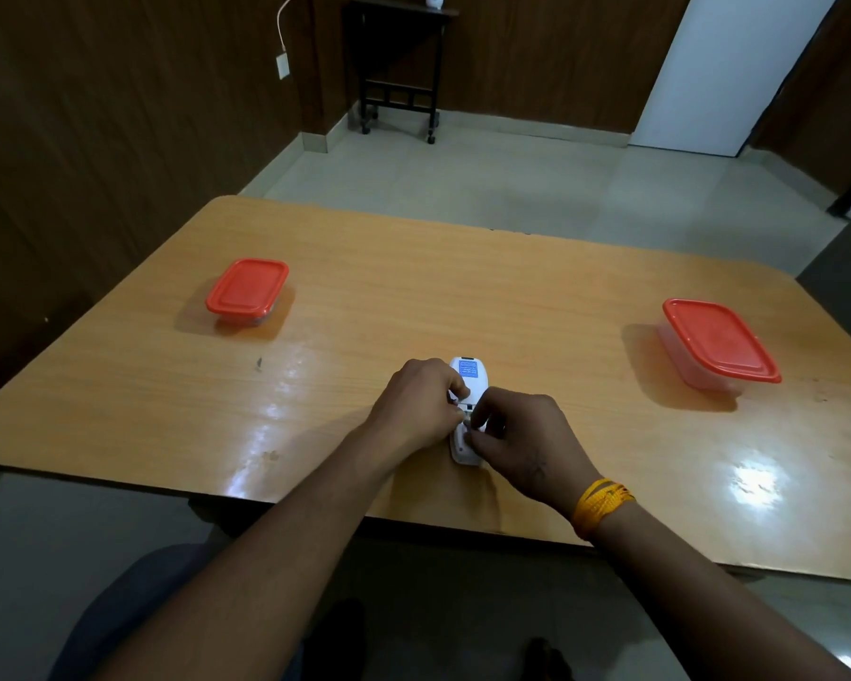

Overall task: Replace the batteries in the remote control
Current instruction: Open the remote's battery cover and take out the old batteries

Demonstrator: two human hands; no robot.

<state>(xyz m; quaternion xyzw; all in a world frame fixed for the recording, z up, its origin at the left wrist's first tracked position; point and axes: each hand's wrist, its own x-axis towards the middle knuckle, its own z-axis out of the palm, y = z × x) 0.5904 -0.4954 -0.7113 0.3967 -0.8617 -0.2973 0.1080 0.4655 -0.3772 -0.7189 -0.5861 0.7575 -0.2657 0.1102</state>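
A white remote control (470, 373) lies back side up on the wooden table (413, 297), near its front edge, with a blue label at its far end. My left hand (416, 403) grips the remote's left side around its middle. From the right, my right hand (522, 437) has its fingertips pressed on the remote's middle, where a small dark opening shows. Both hands hide most of the remote's middle and lower part. No battery is visible.
A clear container with a red lid (247, 293) stands at the table's far left. Another red-lidded clear container (718, 344) stands at the right. A yellow thread band (603, 503) circles my right wrist. A dark trolley (399, 61) stands by the back wall.
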